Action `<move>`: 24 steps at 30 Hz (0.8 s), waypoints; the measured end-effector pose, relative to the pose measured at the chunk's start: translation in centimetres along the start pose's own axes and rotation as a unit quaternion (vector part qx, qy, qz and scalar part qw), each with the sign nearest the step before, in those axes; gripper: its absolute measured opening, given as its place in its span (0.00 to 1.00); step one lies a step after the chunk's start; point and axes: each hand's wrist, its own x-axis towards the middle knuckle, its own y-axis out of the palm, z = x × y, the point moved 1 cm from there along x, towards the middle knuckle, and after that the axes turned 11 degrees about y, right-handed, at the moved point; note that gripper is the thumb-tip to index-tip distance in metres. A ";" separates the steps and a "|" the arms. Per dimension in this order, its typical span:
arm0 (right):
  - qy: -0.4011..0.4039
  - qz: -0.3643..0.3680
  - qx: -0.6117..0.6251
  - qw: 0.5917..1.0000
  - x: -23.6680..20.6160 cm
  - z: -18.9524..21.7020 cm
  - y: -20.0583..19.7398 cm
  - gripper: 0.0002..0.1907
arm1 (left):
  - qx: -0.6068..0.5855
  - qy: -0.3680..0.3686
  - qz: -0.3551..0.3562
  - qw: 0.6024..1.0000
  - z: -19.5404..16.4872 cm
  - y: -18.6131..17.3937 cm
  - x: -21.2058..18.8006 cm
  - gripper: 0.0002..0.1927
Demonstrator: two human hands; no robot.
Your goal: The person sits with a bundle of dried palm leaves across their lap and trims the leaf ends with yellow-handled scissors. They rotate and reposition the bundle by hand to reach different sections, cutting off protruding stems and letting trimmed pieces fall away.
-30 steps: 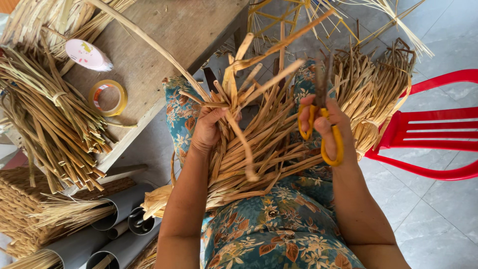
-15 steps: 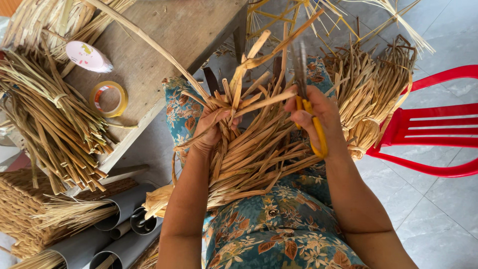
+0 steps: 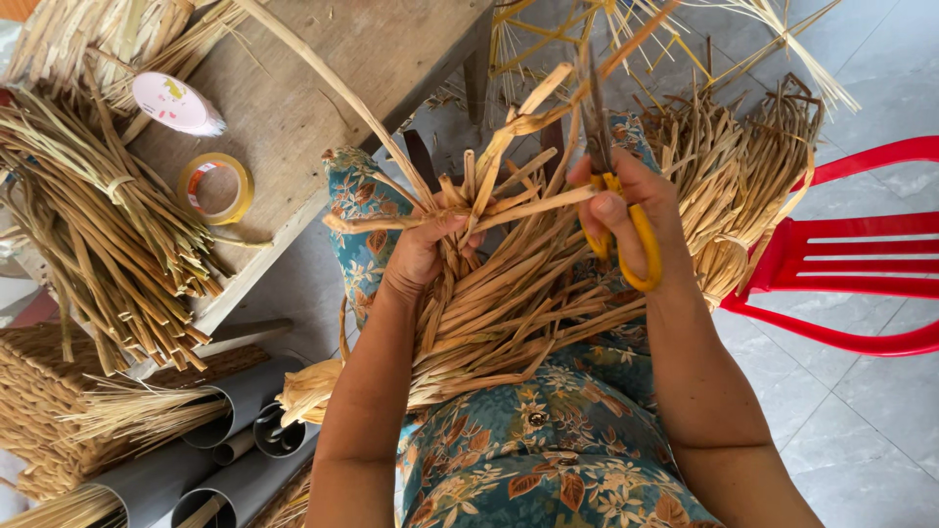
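At the far left a woven basket (image 3: 39, 411) sits low, and beside it I count about four grey plastic pipes (image 3: 235, 406) lying side by side with straw poking from them. Above them, on the wooden worktop (image 3: 342, 108), lies one tied bundle of dried reeds (image 3: 98, 225), its stalks running from upper left to lower right. Near it are two rolls of tape: one white roll (image 3: 176, 103) and one yellow-rimmed roll (image 3: 217, 188), lying apart from each other. My two hands work over my lap, which is covered in blue floral cloth (image 3: 528, 460). My left hand (image 3: 421, 256) is clamped around the gathered middle of the sheaf of straw strips (image 3: 509, 303), fingers curled tight on it. The sheaf's long axis runs from lower left, where its end splays out by my knee, up to the upper right; its loose cut ends fan upward and outward above my fist. My right hand (image 3: 626, 210) is just beside the sheaf, closed through the yellow handles of one pair of scissors (image 3: 616, 186), whose blades point straight up among the raised strips; I cannot tell whether the blades are parted. Further right one more heap of woven straw (image 3: 743, 186) rests against one red plastic chair (image 3: 851, 259) standing on the pale tiled floor (image 3: 880, 420).
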 end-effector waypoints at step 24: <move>-0.095 -0.154 -0.351 0.919 0.0 6.0 -0.9 0.33 | 0.328 0.101 -0.032 0.939 2.0 1.9 2.2 0.19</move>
